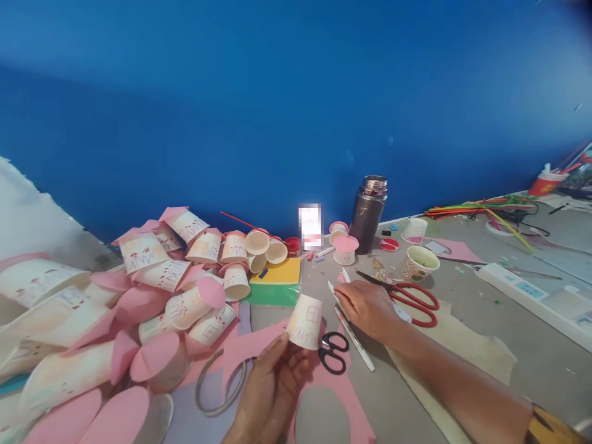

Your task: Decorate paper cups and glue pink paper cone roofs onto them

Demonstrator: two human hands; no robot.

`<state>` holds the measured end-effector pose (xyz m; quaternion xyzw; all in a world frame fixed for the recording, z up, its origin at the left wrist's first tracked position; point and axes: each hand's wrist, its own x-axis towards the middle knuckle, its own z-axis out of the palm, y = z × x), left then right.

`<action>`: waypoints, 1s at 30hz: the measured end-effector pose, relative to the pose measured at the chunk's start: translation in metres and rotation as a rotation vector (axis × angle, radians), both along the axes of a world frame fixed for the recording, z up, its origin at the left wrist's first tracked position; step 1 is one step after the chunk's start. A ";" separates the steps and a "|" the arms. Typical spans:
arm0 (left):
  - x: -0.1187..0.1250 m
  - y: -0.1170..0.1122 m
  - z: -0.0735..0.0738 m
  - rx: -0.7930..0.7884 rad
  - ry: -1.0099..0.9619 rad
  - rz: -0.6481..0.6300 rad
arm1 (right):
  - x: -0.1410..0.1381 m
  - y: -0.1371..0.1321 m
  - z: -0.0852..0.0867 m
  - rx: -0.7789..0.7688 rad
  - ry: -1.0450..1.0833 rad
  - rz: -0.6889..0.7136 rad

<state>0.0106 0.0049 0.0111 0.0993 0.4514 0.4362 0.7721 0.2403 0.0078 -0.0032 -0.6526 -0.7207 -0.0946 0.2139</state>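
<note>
My left hand [282, 382] is closed around the lower side of a white paper cup [305, 324], held upside down above the table. A window outline and purple scribbles are drawn on the cup. My right hand [367, 305] reaches down on the table, its curled fingertips closed on a slim white marker [332, 288]; part of the grip is hidden. Below that hand lies a white marker pen [358, 345]. Black-handled scissors [333, 353] rest on pink paper with round cut-outs [356, 401], beside the held cup. Red-handled scissors [416, 302] lie just beyond my right hand.
Many decorated paper cups with pink tops [185, 308] are heaped at left. A roll of tape [221, 382] lies before them. Yellow and green sheets [275, 283], a dark open flask [369, 216], a patterned cup [420, 265] and a power strip [531, 290] stand around. Behind rises a blue wall [296, 111].
</note>
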 end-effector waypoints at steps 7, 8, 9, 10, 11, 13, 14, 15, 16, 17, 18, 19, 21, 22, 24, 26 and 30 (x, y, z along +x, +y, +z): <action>0.001 -0.002 0.001 -0.108 -0.010 -0.032 | 0.007 0.003 -0.009 0.132 0.064 0.037; 0.001 -0.002 -0.002 -0.114 -0.027 -0.047 | 0.008 0.003 -0.010 0.155 0.078 0.050; 0.001 -0.001 -0.004 -0.116 -0.046 -0.058 | 0.008 0.002 -0.010 0.172 0.091 0.057; 0.001 0.000 -0.005 -0.118 -0.058 -0.061 | 0.008 0.002 -0.011 0.179 0.102 0.059; 0.001 0.001 -0.006 -0.124 -0.065 -0.060 | 0.008 0.002 -0.012 0.181 0.110 0.061; 0.000 0.003 -0.002 -0.156 -0.064 -0.045 | 0.009 0.002 -0.013 0.177 0.125 0.058; -0.001 0.005 0.003 -0.162 -0.059 -0.033 | 0.009 0.001 -0.013 0.168 0.135 0.054; -0.002 0.006 0.008 -0.149 -0.052 -0.018 | 0.009 0.001 -0.013 0.156 0.147 0.050; -0.004 0.008 0.013 -0.110 -0.048 -0.006 | 0.009 0.001 -0.013 0.146 0.161 0.048; -0.006 0.009 0.018 -0.054 -0.045 0.005 | 0.009 0.001 -0.013 0.140 0.177 0.047; -0.009 0.011 0.023 0.013 -0.044 0.012 | 0.009 0.002 -0.012 0.136 0.191 0.052; -0.011 0.013 0.025 0.080 -0.044 0.013 | 0.009 0.002 -0.012 0.134 0.203 0.061; -0.015 0.019 0.026 0.183 -0.035 0.012 | 0.008 0.003 -0.012 0.136 0.226 0.090; -0.016 0.022 0.023 0.213 -0.025 0.010 | 0.007 0.003 -0.013 0.139 0.238 0.103; -0.018 0.028 0.013 0.253 -0.019 0.011 | 0.006 0.002 -0.015 0.144 0.271 0.118; -0.018 0.033 0.000 0.263 -0.051 0.028 | 0.004 0.001 -0.014 0.134 0.310 0.115; -0.019 0.036 -0.019 0.274 -0.104 -0.021 | 0.000 0.006 0.017 0.075 0.310 0.116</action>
